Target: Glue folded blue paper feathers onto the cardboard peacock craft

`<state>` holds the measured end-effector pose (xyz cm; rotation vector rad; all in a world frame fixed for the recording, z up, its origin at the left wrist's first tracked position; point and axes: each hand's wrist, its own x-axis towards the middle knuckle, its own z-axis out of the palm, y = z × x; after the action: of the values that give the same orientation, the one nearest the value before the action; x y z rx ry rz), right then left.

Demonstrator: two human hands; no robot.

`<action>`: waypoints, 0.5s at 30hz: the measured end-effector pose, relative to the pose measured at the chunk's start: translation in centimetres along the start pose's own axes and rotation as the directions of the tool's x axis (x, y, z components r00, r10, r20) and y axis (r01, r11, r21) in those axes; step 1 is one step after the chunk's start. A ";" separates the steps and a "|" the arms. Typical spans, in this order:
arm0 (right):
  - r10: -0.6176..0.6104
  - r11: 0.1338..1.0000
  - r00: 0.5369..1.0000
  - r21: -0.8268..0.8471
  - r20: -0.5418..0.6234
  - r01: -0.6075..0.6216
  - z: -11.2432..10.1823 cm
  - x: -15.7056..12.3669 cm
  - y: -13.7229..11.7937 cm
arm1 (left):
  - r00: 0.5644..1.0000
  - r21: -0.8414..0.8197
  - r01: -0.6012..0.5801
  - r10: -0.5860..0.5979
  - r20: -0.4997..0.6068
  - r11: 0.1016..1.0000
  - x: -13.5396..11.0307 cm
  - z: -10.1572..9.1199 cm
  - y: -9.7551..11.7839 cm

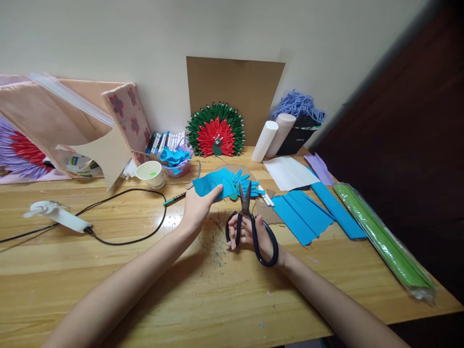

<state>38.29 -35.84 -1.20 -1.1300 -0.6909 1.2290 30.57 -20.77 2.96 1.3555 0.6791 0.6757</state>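
Observation:
My left hand (198,205) pinches a piece of blue crepe paper (207,182) above the table, thumb on top. My right hand (263,237) has its fingers in the black loop handles of a pair of scissors (245,205). The scissor blades point away from me and stand slightly apart, to the right of the held paper and not touching it. Behind the blades lies a bunch of blue paper petals (246,182), with a green piece (233,195) near it. Several blue paper sheets (302,215) lie right of the scissors.
A glue gun (60,216) with a looped black cord lies left, near a paper cup (151,175). A red and green paper peacock (217,133) stands behind, against brown cardboard (235,82). White rolls (265,141) stand back right; a green wrapped roll (384,237) lies along the right edge.

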 end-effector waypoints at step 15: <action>-0.078 0.977 0.997 -0.203 -0.016 0.073 1.0 -0.7 0.9 | 0.999 0.104 -0.044 0.046 -0.018 0.994 -1.8 0.6 0.7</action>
<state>36.87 -36.25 -1.62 -1.2711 -0.8480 1.0974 29.88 -22.51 3.81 1.4650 0.7095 0.6986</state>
